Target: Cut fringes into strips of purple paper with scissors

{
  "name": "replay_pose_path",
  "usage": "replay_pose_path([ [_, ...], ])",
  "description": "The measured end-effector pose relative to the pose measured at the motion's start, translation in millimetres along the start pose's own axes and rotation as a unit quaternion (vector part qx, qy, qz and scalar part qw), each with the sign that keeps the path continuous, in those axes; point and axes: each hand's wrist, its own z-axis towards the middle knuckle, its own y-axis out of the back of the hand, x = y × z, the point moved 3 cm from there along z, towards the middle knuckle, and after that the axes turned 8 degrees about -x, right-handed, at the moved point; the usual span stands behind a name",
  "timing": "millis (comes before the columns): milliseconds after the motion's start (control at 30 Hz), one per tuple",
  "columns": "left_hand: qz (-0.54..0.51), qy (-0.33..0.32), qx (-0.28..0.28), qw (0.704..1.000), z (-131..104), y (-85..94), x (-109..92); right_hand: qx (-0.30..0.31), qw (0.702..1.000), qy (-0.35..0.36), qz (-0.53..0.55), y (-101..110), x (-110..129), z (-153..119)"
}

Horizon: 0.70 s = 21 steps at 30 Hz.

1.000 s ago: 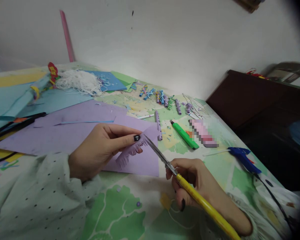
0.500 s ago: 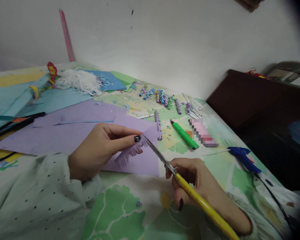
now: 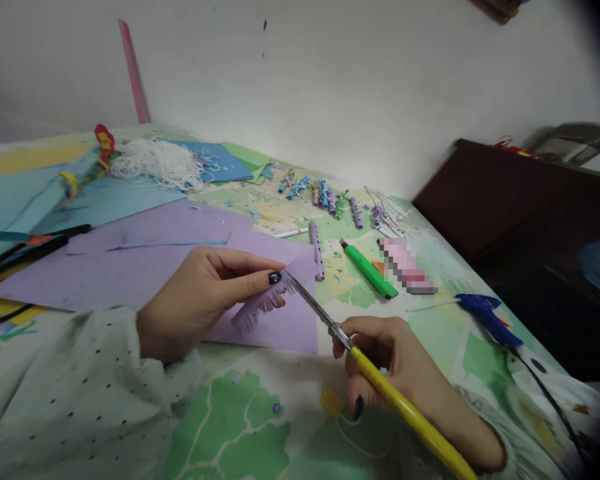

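Note:
My left hand (image 3: 205, 293) pinches a strip of purple paper (image 3: 260, 310) whose lower edge is cut into a fine fringe. Around yellow-handled scissors (image 3: 400, 403) my right hand (image 3: 390, 360) is closed, thumb below the handle. The blades point up and left, and their tips meet the paper just right of my left thumb; they look nearly closed. Beneath the strip lies a larger purple sheet (image 3: 280, 337). A small rolled purple paper tube (image 3: 317, 250) stands out on the sheet's right edge.
A green utility knife (image 3: 369, 268) and a blue glue gun (image 3: 487, 317) lie to the right. Several small tied paper rolls (image 3: 324, 193) sit toward the wall, beside a heap of white string (image 3: 155, 163). Black-handled tools (image 3: 35, 247) rest at left.
The scissor blades have closed slightly at the paper, and my right thumb has shifted a little. My left hand and the strip stay almost still.

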Motion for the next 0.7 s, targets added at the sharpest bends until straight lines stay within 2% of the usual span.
replay_pose_path([
  [700,0.0,-0.007,-0.012,1.0,1.4,2.0,2.1,-0.007,1.0,-0.022,0.002,1.1,-4.5,2.3],
])
